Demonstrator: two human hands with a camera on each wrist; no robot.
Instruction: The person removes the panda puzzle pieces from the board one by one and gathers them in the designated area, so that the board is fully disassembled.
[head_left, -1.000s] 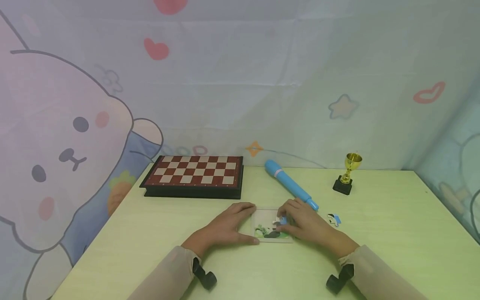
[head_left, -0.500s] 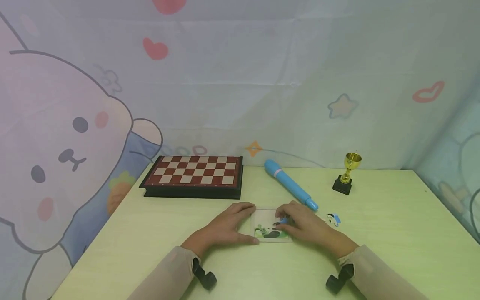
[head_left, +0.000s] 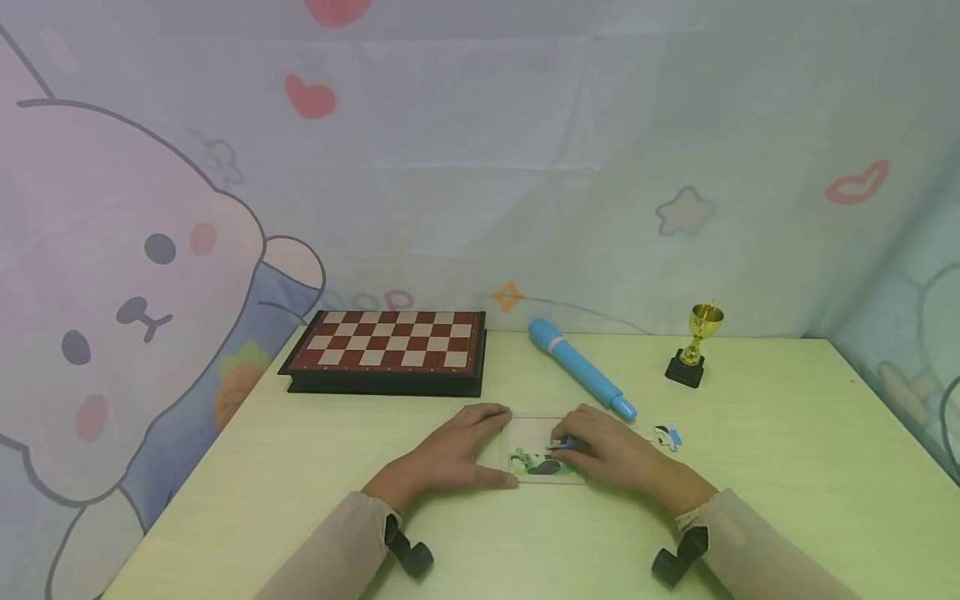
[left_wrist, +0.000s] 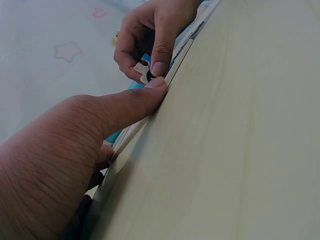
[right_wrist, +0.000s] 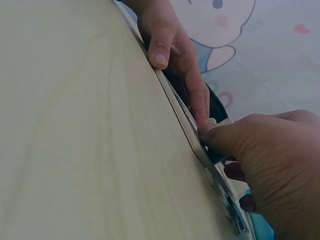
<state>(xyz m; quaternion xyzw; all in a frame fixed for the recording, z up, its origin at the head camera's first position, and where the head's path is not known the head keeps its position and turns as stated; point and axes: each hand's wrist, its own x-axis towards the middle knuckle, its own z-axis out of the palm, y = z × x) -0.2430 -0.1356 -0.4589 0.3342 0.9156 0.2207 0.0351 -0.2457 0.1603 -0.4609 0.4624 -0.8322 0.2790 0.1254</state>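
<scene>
Right hand (head_left: 618, 457) has slid a touch lower and leftward over the puzzle tray (head_left: 537, 427) compared with a second ago, so the blue puzzle piece (head_left: 567, 444) now sits lower on the picture. Left hand (head_left: 453, 452) hasn't budged.

Fingers on the right hand are curled in tight, thumb and forefinger pinching that small piece right on the tray surface; the left wrist view shows the piece (left_wrist: 145, 73) held between the fingertips just above the tray edge. Left hand lies nearly flat, fingers spread a little, thumb pressed along the near edge of the tray and fingers at its far left corner, holding it steady on the table (head_left: 750, 467).

One loose piece (head_left: 667, 437) lies just right of the right hand. Behind: a chessboard (head_left: 390, 342), a blue pen-shaped thing (head_left: 581, 368), a small gold trophy (head_left: 697, 346).
</scene>
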